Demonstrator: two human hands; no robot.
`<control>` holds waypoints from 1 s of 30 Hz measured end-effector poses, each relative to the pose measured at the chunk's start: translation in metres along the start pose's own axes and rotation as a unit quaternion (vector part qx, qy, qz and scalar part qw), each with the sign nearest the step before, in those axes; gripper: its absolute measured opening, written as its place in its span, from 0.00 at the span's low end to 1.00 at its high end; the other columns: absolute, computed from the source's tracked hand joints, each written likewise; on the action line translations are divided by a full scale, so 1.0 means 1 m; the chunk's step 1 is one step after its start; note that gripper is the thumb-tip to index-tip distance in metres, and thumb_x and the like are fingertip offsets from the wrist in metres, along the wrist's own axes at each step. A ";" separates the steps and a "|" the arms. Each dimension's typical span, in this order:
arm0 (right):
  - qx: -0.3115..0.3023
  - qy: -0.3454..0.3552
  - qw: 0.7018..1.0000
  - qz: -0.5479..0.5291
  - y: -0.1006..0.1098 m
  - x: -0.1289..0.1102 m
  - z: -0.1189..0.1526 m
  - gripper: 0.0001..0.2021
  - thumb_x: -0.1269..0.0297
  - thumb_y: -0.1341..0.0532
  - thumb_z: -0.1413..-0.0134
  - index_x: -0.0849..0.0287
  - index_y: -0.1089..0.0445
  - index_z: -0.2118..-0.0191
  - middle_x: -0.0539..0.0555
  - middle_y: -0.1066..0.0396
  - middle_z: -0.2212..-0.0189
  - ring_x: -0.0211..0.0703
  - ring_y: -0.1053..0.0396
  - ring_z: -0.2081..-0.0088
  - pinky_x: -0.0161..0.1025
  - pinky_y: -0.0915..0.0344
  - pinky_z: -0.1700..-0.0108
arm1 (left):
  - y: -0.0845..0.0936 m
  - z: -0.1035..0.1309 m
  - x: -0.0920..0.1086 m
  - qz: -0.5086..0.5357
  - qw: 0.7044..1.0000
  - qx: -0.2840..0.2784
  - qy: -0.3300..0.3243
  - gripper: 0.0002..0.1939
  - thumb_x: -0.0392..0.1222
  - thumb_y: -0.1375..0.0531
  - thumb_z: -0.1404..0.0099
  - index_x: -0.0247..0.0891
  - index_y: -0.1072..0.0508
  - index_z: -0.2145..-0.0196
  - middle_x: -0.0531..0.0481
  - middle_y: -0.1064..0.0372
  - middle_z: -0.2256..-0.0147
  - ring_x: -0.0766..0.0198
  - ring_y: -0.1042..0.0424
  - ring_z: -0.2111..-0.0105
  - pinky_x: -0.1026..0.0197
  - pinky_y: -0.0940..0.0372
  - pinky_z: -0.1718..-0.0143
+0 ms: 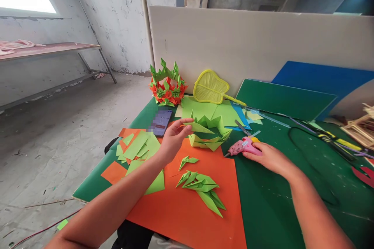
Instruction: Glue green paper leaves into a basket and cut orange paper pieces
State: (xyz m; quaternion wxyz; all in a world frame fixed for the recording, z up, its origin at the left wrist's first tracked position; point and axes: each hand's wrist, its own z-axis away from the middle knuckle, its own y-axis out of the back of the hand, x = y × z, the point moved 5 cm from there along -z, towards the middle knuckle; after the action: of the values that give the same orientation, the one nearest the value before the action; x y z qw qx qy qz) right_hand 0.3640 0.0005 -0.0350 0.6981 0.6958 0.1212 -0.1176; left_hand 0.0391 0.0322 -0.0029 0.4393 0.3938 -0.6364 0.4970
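Observation:
Between the fingertips of my left hand is a pointed, folded green paper piece, held just in front of a green folded-paper ring. My right hand has its fingers around the handle of a pink hot glue gun, whose nozzle points left near the edge of the orange paper sheet. On that sheet lie a small folded green piece and a pile of similar folded pieces.
A finished-looking green and red paper crown stands at the back left, beside a phone. Loose green paper lies at left. Farther back are a yellow fan, scissors and green board. A cable crosses the right side.

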 end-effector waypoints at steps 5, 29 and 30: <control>0.081 -0.019 0.997 -0.005 0.022 -0.021 0.008 0.21 0.42 0.42 0.49 0.56 0.24 0.67 0.55 0.26 0.68 0.42 0.30 0.77 0.35 0.43 0.81 | -0.004 0.002 0.007 -0.002 1.000 0.009 -0.028 0.21 0.46 0.33 0.44 0.41 0.27 0.53 0.54 0.33 0.69 0.69 0.33 0.68 0.65 0.36 0.61; -0.020 0.131 0.909 -0.396 0.007 -0.171 -0.026 0.13 0.54 0.34 0.54 0.59 0.26 0.68 0.52 0.25 0.73 0.43 0.27 0.71 0.38 0.31 0.68 | -0.008 0.003 0.015 -0.089 0.988 -0.014 -0.122 0.09 0.44 0.34 0.44 0.37 0.25 0.68 0.48 0.28 0.64 0.63 0.29 0.63 0.62 0.33 0.60; 0.000 0.133 0.907 -0.399 0.008 -0.170 -0.028 0.13 0.54 0.34 0.54 0.59 0.27 0.68 0.53 0.24 0.72 0.43 0.27 0.70 0.39 0.30 0.66 | -0.005 0.003 0.015 -0.108 0.986 0.001 -0.123 0.09 0.45 0.35 0.43 0.37 0.26 0.67 0.49 0.29 0.64 0.64 0.29 0.64 0.63 0.33 0.63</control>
State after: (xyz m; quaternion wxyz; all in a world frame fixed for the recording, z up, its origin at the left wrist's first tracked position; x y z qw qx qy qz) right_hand 0.2062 0.0276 0.0292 0.5701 0.5985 0.4804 -0.2933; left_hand 0.0385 0.0278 0.0126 0.4086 0.5191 -0.6384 0.3950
